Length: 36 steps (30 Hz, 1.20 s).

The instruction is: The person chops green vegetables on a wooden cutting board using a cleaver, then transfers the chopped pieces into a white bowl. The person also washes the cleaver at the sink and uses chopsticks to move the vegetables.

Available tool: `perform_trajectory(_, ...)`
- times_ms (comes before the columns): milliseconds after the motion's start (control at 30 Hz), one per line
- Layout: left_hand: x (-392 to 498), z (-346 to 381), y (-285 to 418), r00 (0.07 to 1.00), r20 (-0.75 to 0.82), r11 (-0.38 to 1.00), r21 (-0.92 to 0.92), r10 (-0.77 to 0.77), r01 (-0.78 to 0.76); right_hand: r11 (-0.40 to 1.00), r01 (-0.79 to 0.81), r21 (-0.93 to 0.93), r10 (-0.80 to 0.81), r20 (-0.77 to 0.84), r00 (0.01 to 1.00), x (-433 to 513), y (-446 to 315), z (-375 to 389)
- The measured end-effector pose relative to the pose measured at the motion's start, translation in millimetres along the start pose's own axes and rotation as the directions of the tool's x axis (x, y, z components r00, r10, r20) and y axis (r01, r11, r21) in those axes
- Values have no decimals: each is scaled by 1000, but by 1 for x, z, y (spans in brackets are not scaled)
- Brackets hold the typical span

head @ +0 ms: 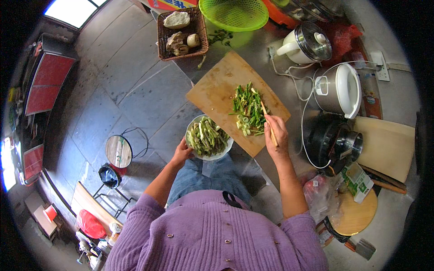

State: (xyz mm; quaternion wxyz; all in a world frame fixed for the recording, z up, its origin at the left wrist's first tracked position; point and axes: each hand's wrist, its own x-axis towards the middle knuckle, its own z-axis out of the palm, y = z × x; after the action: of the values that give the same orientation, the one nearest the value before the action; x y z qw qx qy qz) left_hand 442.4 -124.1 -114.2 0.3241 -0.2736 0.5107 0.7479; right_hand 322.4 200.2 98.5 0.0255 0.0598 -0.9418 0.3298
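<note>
My left hand (183,151) grips the left rim of a white plate (211,158), held just off the near left edge of the cutting board. Pale green and purplish cut stalks (207,137) are heaped on it. In my right hand (277,133) is a slender wooden utensil (263,107), probably chopsticks; its tip touches a pile of chopped greens (248,101). That pile lies on a wooden cutting board (217,83), with several pale sliced rings (243,122) at its near side. The board rests on a metal-topped counter (261,73).
A wicker basket (182,56) and a green plastic colander (234,15) stand at the far end. Along the wall are a white electric pot (301,44), a rice cooker (335,89), a black pan (320,139) and loose cords (302,125). A round stool (118,151) stands on the floor.
</note>
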Motion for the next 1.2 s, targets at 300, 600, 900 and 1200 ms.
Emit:
perform_trajectory(300,-5,2,1,1000,-18,998,-65,-15,14,991,125,49,-129,71,989,-15,-25,16)
perform_trajectory(600,-30,9,9,997,-75,984,-174,28,-41,986,120,114,-135,135,982,-32,-43,23)
perform_trajectory(900,-40,14,6,991,-75,950,-284,111,-128,984,109,141,-122,85,989,-43,-41,29)
perform_trajectory(1200,-56,26,8,990,-119,939,-326,79,-114,956,206,208,-240,152,959,-63,-75,13)
